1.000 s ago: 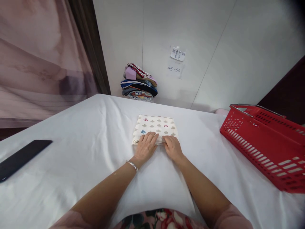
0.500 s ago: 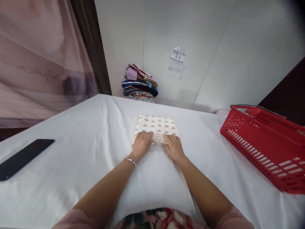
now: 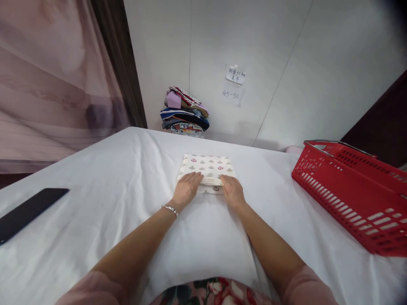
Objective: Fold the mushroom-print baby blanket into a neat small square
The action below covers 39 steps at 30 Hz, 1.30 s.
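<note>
A folded cream cloth [image 3: 210,164] with small grey and red anchor prints lies on the white-covered table in front of me. Its layered near edge is lifted a little, and a printed bottom layer shows beneath it. My left hand [image 3: 188,186] grips the near left corner, fingers on top and the thumb hidden. At the near right corner, my right hand [image 3: 233,189] holds the same edge in the same way. A silver bracelet [image 3: 171,209] circles my left wrist.
A red plastic basket [image 3: 343,186] with metal handles stands on the right of the white tablecloth [image 3: 127,220]. On the left lies a flat black object [image 3: 32,211]. A stack of folded fabrics [image 3: 185,112] rests against the back wall, left of taped paper signs [image 3: 234,76].
The cloth's layered near edge has shifted slightly away from me, uncovering a strip of printed layer below it. Both hands stay on the corners. The view has shifted slightly.
</note>
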Tool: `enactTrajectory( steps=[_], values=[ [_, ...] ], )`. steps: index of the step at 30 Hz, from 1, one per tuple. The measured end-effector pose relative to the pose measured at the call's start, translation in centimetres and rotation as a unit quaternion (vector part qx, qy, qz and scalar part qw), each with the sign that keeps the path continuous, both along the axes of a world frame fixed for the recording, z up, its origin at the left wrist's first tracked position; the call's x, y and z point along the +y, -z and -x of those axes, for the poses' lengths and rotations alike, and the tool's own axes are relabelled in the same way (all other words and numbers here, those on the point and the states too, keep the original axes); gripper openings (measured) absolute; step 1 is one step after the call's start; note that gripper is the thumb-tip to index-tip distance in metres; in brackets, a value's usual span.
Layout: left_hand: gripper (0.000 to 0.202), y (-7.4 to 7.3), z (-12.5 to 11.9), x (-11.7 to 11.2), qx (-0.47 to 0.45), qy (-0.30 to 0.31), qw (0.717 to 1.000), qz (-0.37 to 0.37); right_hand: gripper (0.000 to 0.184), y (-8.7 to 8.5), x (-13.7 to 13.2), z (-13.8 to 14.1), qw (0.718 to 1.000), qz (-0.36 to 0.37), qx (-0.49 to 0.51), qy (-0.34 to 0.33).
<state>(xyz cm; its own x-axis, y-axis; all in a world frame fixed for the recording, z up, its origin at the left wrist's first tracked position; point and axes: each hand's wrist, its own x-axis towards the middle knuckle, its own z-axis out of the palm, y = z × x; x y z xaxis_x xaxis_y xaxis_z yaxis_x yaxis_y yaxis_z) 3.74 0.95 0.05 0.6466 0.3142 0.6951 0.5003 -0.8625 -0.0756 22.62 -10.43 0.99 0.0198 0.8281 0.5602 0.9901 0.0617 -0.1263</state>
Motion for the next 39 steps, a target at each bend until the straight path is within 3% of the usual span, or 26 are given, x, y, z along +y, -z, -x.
enactTrajectory(
  steps=[9,17,26,29,33,36,39],
  values=[
    [0.033,1.7,0.9,-0.4,0.056,0.055,0.997,0.003,0.039,2.9,-0.1,-0.6,0.998,0.053,-0.034,-0.018],
    [0.033,-0.3,1.4,0.5,0.064,0.072,0.995,-0.028,0.04,1.5,-0.1,-0.3,0.998,0.02,-0.043,-0.029],
    [0.03,1.4,1.9,-0.1,0.067,0.067,0.995,-0.028,0.041,3.2,-0.2,-0.7,0.996,0.05,-0.053,-0.059],
    [0.03,1.4,1.8,-0.2,0.057,0.068,0.996,-0.012,0.041,2.1,-0.5,-0.3,0.994,0.095,-0.028,-0.05],
    [0.031,1.1,1.9,-0.4,0.06,0.073,0.995,0.014,0.044,-1.4,-0.6,0.9,0.984,0.162,0.046,-0.066],
    [0.03,0.9,1.9,-0.5,0.063,0.069,0.995,0.027,0.054,-3.6,1.0,1.2,0.971,0.183,0.087,-0.126],
    [0.03,0.9,1.8,-0.4,0.058,0.072,0.995,0.03,0.05,-3.9,4.0,0.6,0.954,0.238,0.077,-0.162]
  ],
)
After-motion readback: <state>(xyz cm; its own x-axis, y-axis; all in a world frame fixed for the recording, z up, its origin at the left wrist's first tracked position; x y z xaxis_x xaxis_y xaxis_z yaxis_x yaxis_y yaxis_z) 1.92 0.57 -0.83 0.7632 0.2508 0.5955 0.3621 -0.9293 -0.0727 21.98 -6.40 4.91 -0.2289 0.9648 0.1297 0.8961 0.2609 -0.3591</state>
